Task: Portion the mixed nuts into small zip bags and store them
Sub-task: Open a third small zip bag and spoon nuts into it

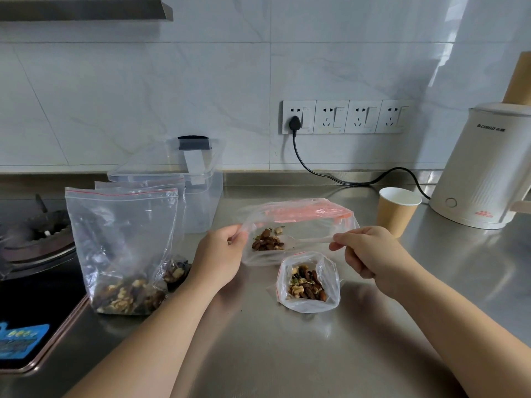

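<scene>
- Two bare arms reached up from the bottom of the frame toward the middle, where the work was.
- Fingers of the left hand (221,251) pinched the left edge of the big nut bag (298,225), likely to keep its mouth open.
- Fingers of the right hand (370,254) were curled round the handle of a white plastic spoon (313,240), which poked into that bag.
- That big nut bag lay tipped on its side in the middle of the frame, so the mixed nuts (268,241) sat low near the mouth, easy to scoop.
- Just below it stood a small zip bag (309,282) with its top open and nuts inside. It was close, so I think each scoop had only a short trip.
- At the left stood a filled zip bag (123,248), tall and upright, with more bags behind it. I could not tell if they were sealed.
- Behind those sat a clear storage box (201,196) with its lid (178,159) leaning open, probably ready for the finished bags.
- Off to the right were a paper cup (398,211) and a white kettle (485,168), well apart from the nuts.
- Everything rested on a steel counter (273,354), with a stove (37,245) at the far left.
</scene>
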